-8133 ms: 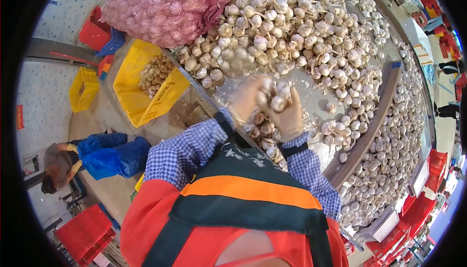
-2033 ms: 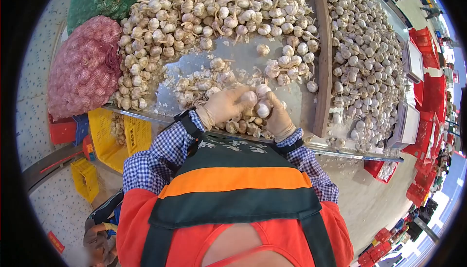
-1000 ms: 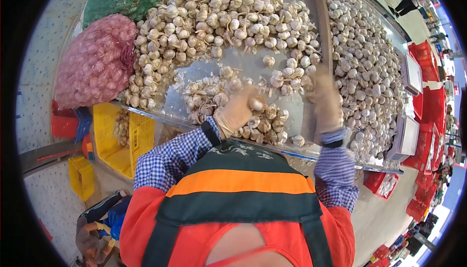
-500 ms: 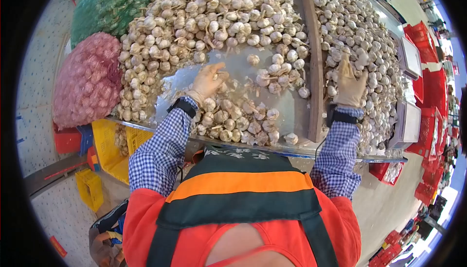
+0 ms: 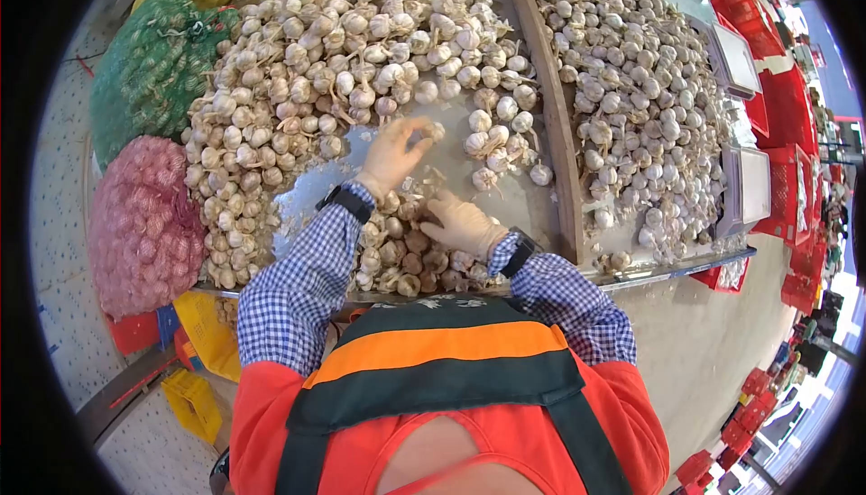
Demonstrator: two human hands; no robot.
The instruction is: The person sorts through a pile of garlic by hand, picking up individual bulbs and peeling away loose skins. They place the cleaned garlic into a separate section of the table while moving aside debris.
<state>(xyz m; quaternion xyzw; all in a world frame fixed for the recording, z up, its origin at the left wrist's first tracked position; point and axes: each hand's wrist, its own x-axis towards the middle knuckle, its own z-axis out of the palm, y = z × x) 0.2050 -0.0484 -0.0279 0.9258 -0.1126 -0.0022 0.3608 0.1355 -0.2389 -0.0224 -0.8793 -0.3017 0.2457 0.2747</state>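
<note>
My left hand [image 5: 394,156], in a pale glove, pinches a garlic bulb [image 5: 437,131] between thumb and fingertips above the metal table [image 5: 532,202]. Just nearer and to the right, my right hand [image 5: 463,224], also gloved, reaches over a small near pile of garlic bulbs [image 5: 410,261]. Its thumb and fingers are apart at the pile's edge, with brownish bulbs beside and below them. A large heap of garlic bulbs [image 5: 298,71] spreads beyond my left hand. Several loose bulbs [image 5: 496,139] lie to the right of the held one.
A wooden divider [image 5: 552,107] separates another garlic heap [image 5: 640,89] on the right. Green [image 5: 144,76] and pink [image 5: 144,224] mesh sacks stand at the left. White-lidded bins [image 5: 747,184] and red crates [image 5: 787,197] line the right side; a yellow crate [image 5: 194,405] sits on the floor.
My right hand has left the garlic heap beyond the divider and come left to the near pile. My left hand has risen slightly, its bulb now plainly visible. The view has shifted.
</note>
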